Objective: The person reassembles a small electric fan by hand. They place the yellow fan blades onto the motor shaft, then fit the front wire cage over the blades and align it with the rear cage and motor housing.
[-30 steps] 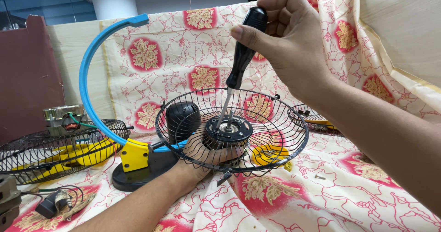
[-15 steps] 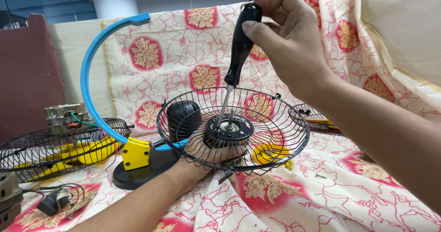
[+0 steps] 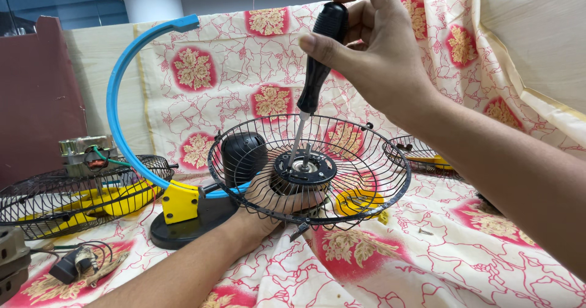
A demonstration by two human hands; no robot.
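Observation:
My right hand (image 3: 372, 58) grips the black handle of a screwdriver (image 3: 316, 64), held nearly upright. Its metal tip rests on the round black hub (image 3: 303, 168) in the middle of a black wire fan guard (image 3: 366, 189). My left hand (image 3: 268, 216) reaches under the guard and holds it from below, mostly hidden by the wires and hub. A black motor housing (image 3: 243, 155) sits just left of the hub.
A blue curved arm (image 3: 122, 94) on a yellow bracket (image 3: 179, 202) and black base stands to the left. Another wire guard with yellow blades (image 3: 73, 195) lies far left, a third guard (image 3: 421, 155) on the right. A small screw (image 3: 425, 231) lies on the floral cloth.
My right hand has shifted its fingers on the screwdriver handle, the thumb now further left; the handle top rose slightly. The guard and left hand stay put.

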